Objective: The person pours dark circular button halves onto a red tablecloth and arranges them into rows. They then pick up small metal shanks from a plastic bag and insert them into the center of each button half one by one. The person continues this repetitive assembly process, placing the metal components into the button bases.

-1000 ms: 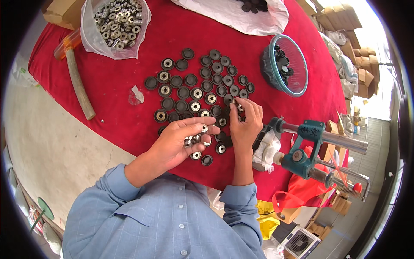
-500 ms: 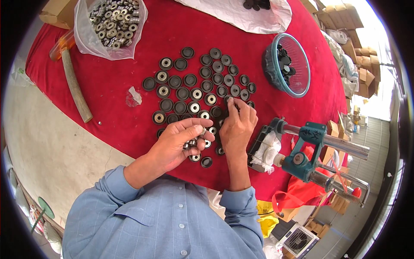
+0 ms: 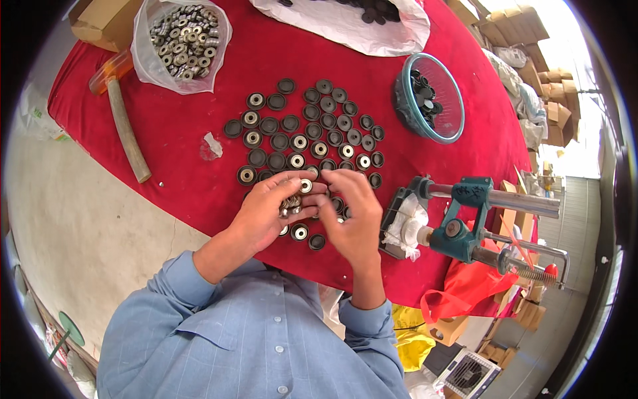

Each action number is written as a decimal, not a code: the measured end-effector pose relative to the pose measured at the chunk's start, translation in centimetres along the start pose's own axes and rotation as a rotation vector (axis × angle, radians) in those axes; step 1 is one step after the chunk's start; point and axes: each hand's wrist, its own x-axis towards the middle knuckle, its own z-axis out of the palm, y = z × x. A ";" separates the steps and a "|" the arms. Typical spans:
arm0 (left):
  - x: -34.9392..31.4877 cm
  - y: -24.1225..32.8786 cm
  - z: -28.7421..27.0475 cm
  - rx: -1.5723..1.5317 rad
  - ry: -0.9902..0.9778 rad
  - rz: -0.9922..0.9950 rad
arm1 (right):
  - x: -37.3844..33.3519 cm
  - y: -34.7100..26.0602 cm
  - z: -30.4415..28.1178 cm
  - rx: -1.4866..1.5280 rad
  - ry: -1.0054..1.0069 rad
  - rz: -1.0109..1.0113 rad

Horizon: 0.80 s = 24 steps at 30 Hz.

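My left hand (image 3: 260,211) is closed around several small metal bearings (image 3: 290,205), with one bearing (image 3: 306,186) held out at its fingertips. Close beside it, my right hand (image 3: 355,216) has its thumb and fingers apart, the fingertips by the left hand's fingers, and nothing visible between them. Rows of round black caps (image 3: 269,126) lie beyond and around the hands. Some caps hold a bearing, such as one (image 3: 363,161) to the right; others have only a hollow showing. Both hands cover part of the nearer caps.
A plastic bag of bearings (image 3: 183,53) and a hammer (image 3: 126,130) are at left. A blue-rimmed basket (image 3: 460,110) holds black parts at right. Nearer stands a green hand press (image 3: 458,229). A white sack (image 3: 319,28) with black parts lies at the far edge of the red cloth (image 3: 86,100).
My right hand has come back from the right-hand caps to beside my left hand. Bearings now show in two of those caps. The whole view has shifted slightly.
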 end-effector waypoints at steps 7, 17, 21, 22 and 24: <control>1.2 -1.6 -2.3 -0.263 -0.145 -0.131 | -0.2 0.8 0.4 -0.292 -0.105 -0.268; 0.0 0.2 -0.1 -0.087 -0.039 -0.106 | 4.9 7.8 -2.3 -0.328 0.370 0.005; 0.3 0.1 -1.2 -0.145 -0.162 -0.150 | 6.1 9.7 -2.1 -0.388 0.354 0.026; 0.2 0.2 -0.9 -0.140 -0.147 -0.152 | 6.1 10.0 -1.9 -0.397 0.343 0.027; 0.0 0.4 -0.7 -0.131 -0.133 -0.158 | 6.1 10.6 -1.4 -0.416 0.322 0.032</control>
